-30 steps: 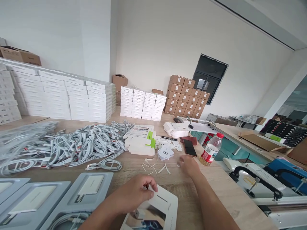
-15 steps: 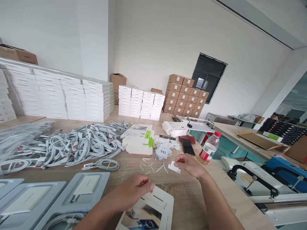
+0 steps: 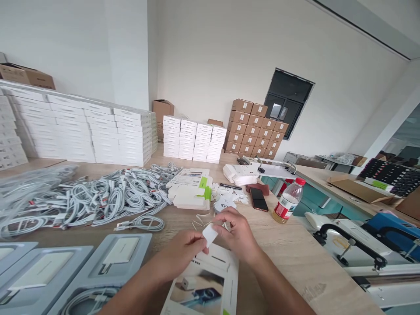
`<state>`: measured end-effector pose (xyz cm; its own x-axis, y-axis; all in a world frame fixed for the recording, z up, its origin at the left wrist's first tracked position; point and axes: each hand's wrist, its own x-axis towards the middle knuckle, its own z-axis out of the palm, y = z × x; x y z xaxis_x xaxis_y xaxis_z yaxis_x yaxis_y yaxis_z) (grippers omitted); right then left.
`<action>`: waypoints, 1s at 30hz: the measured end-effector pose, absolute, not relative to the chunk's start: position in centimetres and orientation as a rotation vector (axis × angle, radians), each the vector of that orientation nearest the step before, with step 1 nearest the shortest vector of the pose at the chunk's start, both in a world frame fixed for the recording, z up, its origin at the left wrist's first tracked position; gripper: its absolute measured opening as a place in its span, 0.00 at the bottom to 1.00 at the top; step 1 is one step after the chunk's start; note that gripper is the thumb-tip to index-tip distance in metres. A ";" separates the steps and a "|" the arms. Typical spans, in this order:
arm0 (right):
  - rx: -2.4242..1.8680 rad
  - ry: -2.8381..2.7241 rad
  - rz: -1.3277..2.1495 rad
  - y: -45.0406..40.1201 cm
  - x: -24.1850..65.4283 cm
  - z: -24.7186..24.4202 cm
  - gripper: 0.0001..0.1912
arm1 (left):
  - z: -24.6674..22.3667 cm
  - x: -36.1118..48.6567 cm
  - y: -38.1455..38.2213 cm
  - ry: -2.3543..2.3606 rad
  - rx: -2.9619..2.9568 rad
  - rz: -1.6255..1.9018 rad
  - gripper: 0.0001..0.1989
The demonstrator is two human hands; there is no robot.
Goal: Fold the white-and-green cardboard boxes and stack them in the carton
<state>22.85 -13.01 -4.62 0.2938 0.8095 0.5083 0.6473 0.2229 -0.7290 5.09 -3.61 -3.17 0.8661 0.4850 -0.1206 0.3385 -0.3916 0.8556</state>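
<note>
Desk: a wood-grain desk (image 3: 295, 253) runs across the view and bears the goods and both forearms' work.
White boxes: a long wall of them (image 3: 78, 131) stands at the far left, with a smaller block of stacks (image 3: 193, 140) to its right.
Brown cartons: stacked cartons (image 3: 252, 129) rise behind the desk near the dark window (image 3: 285, 103).
Cables: a heap of coiled white cables (image 3: 121, 194) lies left of centre, with clear plastic (image 3: 36, 183) beside it and one coil (image 3: 149, 223) just in front.
Trays: grey trays (image 3: 108, 249) sit at the near left, white blocks in them; the one nearest the printed box also holds a coiled cable (image 3: 95, 299).
Printed box: the white box (image 3: 203, 284) lies below the hands, its picture of a phone and charger facing up.
Flattened box: a white and green one (image 3: 190, 192) rests beyond the hands, right of the cables.
Left hand: thumb and fingers pinched together (image 3: 187, 251) on the lower left of the white card.
Right hand: fingertips closed (image 3: 234, 232) on the card's upper right edge.
Bottle: red-capped, part full (image 3: 288, 201), upright at the right beside the phone (image 3: 258, 199).
White card: a small piece (image 3: 210, 235) held up between both hands — just above the top end of the printed box.
Pen: dark and thin (image 3: 230, 186), behind the loose white pieces (image 3: 234, 194).
Strips: narrow pale ones (image 3: 198, 222) lie beyond the hands, partly hidden.
</note>
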 end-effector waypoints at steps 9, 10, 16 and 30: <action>-1.556 -1.620 0.134 -13.4 21.2 -4.4 0.05 | -3.0 5.2 -3.3 0.641 1.977 0.341 0.19; -1.555 -1.614 0.158 -13.4 21.1 -4.3 0.05 | -2.9 5.1 -3.4 0.643 1.975 0.338 0.20; -1.488 -1.560 0.323 -13.2 21.1 -4.6 0.07 | -3.2 4.7 -3.4 0.593 1.957 0.311 0.20; -1.425 -1.698 0.335 -13.4 20.6 -4.1 0.14 | -3.5 5.0 -3.6 0.592 2.179 0.343 0.17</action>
<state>20.60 -13.39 -4.08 0.0333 0.8980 0.4388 0.6637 0.3084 -0.6815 4.95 -3.58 -3.53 0.8516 0.5226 0.0407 0.2955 -0.5428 0.7862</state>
